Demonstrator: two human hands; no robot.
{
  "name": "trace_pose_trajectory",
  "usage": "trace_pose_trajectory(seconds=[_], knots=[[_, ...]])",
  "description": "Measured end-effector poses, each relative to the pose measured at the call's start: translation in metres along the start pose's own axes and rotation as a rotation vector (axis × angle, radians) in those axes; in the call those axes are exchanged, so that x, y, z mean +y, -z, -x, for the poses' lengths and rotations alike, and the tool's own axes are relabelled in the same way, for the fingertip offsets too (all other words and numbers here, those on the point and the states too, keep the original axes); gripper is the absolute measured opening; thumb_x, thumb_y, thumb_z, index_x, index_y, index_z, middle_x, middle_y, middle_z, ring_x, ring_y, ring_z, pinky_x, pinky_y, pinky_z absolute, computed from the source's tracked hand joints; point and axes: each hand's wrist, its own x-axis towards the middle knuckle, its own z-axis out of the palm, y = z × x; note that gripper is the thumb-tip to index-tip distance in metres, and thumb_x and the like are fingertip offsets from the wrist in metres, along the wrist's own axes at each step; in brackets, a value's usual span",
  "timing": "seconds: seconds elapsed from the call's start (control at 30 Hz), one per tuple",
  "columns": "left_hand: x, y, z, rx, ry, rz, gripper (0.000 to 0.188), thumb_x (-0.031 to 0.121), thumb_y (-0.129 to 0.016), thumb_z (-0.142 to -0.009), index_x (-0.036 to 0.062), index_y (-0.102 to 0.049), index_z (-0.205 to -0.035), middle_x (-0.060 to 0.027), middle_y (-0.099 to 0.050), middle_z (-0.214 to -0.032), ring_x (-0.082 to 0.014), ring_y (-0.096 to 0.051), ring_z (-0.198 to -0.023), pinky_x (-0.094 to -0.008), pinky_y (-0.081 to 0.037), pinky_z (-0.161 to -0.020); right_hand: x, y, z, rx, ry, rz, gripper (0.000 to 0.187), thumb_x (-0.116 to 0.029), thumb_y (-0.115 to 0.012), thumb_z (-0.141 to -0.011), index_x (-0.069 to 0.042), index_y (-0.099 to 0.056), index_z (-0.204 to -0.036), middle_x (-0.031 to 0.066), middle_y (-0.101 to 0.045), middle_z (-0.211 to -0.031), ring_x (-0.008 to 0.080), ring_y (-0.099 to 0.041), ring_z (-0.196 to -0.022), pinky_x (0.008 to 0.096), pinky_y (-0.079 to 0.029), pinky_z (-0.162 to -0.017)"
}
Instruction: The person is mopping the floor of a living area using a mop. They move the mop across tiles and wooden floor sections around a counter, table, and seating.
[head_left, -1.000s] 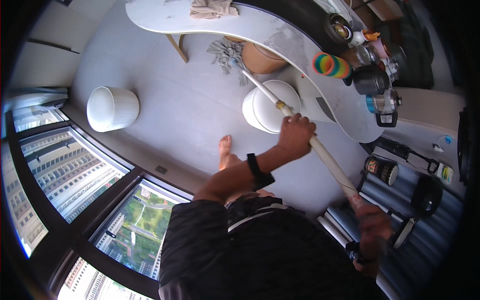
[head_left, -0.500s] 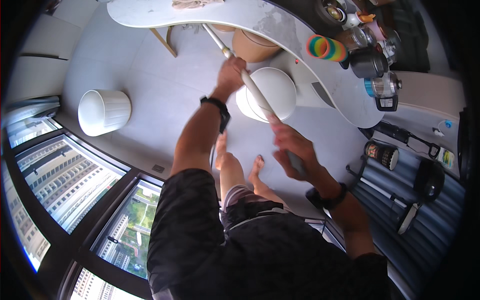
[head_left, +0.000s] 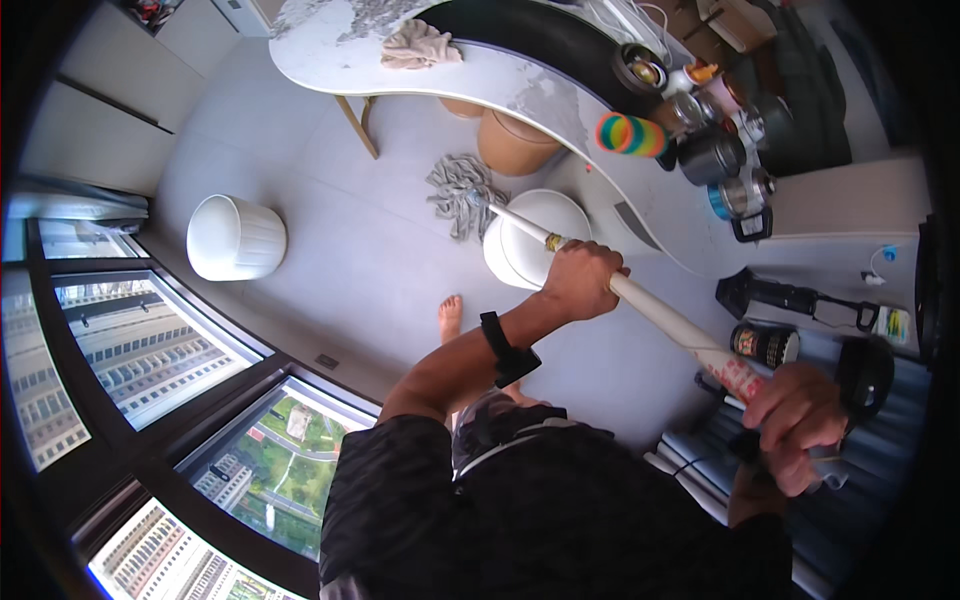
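Fingers of the left hand (head_left: 583, 280) and right hand (head_left: 798, 418) wrap snugly, well apart, around the mop pole (head_left: 672, 320), presumably for leverage, while its grey string head (head_left: 462, 190) lies on the floor (head_left: 350, 210) beside the round white stool (head_left: 552, 214)

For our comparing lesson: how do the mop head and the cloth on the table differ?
The mop head is grey; the cloth is beige. The mop head spreads in strands on the floor; the cloth lies bunched on the table. The mop head joins a pole held by the left hand and right hand; neither touches the cloth. Both look limp.
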Motion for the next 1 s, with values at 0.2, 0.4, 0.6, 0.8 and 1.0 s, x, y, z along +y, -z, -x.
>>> trace_pose_trajectory(seconds=[0.2,0.4,0.6,0.8,1.0], knots=[[-0.082,0.011,0.000,0.074,-0.132,-0.128,0.015,0.020,-0.067,-0.073,0.0078,-0.061,-0.066,-0.0111,-0.061,-0.069,-0.0319,-0.060,-0.072,-0.0424,-0.047,-0.071,0.049,-0.036,0.021,0.041,-0.116,0.137,0.019,-0.018,-0.061,-0.087,-0.008,-0.049,-0.077,0.0062,-0.060,-0.069,0.0250,-0.065,-0.068,0.0341,-0.049,-0.066],[-0.238,0.052,-0.021,0.104,-0.036,-0.273,0.018,0.018,-0.064,-0.076,0.0052,-0.055,-0.067,-0.0141,-0.059,-0.077,-0.0349,-0.056,-0.081,-0.0430,-0.045,-0.078,0.180,-0.115,-0.002,0.076,-0.199,0.091,0.005,0.003,-0.055,-0.082,0.001,-0.051,-0.080,0.0144,-0.061,-0.081,0.0299,-0.063,-0.082,0.0378,-0.051,-0.076],[-0.214,0.041,-0.025,0.288,0.084,-0.218,0.022,0.016,-0.068,-0.074,0.0038,-0.053,-0.063,-0.0161,-0.057,-0.069,-0.0371,-0.055,-0.075,-0.0460,-0.043,-0.071,0.178,-0.071,-0.017,0.053,-0.184,-0.028,0.009,0.008,-0.055,-0.079,0.001,-0.050,-0.079,0.0132,-0.059,-0.079,0.0305,-0.063,-0.088,0.0395,-0.051,-0.077],[-0.078,-0.008,-0.020,0.267,0.135,-0.220,0.013,0.016,-0.067,-0.074,0.0078,-0.060,-0.066,-0.0112,-0.062,-0.070,-0.0332,-0.060,-0.072,-0.0445,-0.044,-0.068,0.090,0.022,0.005,0.231,-0.256,-0.203,0.023,-0.026,-0.056,-0.090,-0.004,-0.056,-0.082,0.0081,-0.054,-0.071,0.0258,-0.055,-0.074,0.0393,-0.045,-0.069],[-0.013,0.006,0.049,0.035,0.258,-0.229,0.014,0.019,-0.063,-0.078,0.0085,-0.061,-0.069,-0.0099,-0.063,-0.068,-0.0294,-0.062,-0.071,-0.0407,-0.042,-0.074,0.060,0.037,0.011,0.095,-0.138,-0.185,0.032,-0.029,-0.061,-0.087,-0.011,-0.044,-0.068,0.0025,-0.052,-0.058,0.0211,-0.056,-0.054,0.0306,-0.041,-0.051]])
